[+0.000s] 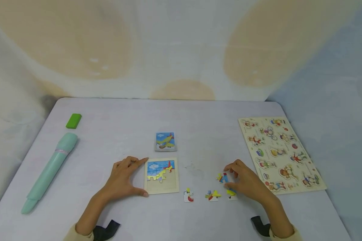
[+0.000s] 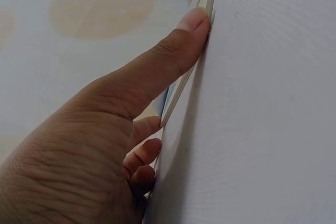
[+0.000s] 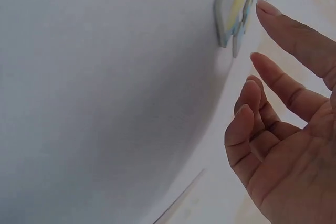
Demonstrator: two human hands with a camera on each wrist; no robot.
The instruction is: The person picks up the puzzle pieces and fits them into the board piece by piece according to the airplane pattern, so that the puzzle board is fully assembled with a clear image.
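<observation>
A small square wooden puzzle board (image 1: 161, 191) lies partly filled with blue and yellow pieces. My left hand (image 1: 123, 179) is at its left side, the index fingertip at the upper corner and the thumb at the lower one. In the left wrist view, the thumb (image 2: 163, 59) touches the board's edge. My right hand (image 1: 247, 180) hovers over a blue-and-red puzzle piece (image 1: 224, 178), thumb and fingers apart. The right wrist view shows nothing between the fingers, with pieces (image 3: 226, 17) just beyond. More loose pieces lie nearby: one red-and-white (image 1: 188, 196), one yellow (image 1: 213, 195), and one partly hidden (image 1: 231, 194).
A small airplane picture tile (image 1: 165, 141) lies behind the board. On the right is a large wooden board with printed figures (image 1: 277, 155). To the left are a mint-green tube-shaped case (image 1: 49, 172) and a green block (image 1: 73, 121). Fabric hangs beyond the table's back edge.
</observation>
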